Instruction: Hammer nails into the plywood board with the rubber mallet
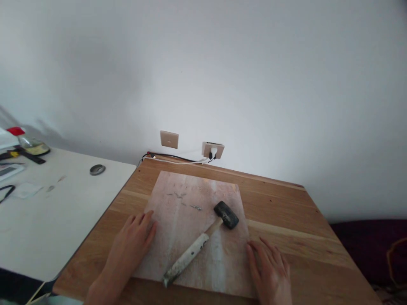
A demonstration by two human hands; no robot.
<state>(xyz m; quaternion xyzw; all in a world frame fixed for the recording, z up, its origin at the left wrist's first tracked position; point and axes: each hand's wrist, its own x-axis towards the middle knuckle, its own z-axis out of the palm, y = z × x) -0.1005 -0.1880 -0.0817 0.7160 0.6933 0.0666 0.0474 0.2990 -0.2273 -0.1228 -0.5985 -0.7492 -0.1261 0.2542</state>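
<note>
A pale, reddish wooden board (178, 237) lies flat on the wooden table, between my two hands. My left hand (132, 237) rests at the board's left edge, its fingers stretched out and holding nothing. At the lower right edge lies my right hand (269, 264), fingers extended, thumb by the board's side. Diagonally across the board lies a mallet (190, 252) with a black head and a white-wrapped handle; neither hand touches it. Several loose nails (196, 207) are scattered above the mallet. Along the board's far part runs a row of small marks or nail tips, too small to tell.
The wooden table (286, 212) meets a white wall. Cables (178, 161) run along its back edge to a socket (213, 151). On a white table (47, 220) at left are a grey tape roll (97, 170), a red-capped bottle (33, 144) and a black-headed tool (30, 156).
</note>
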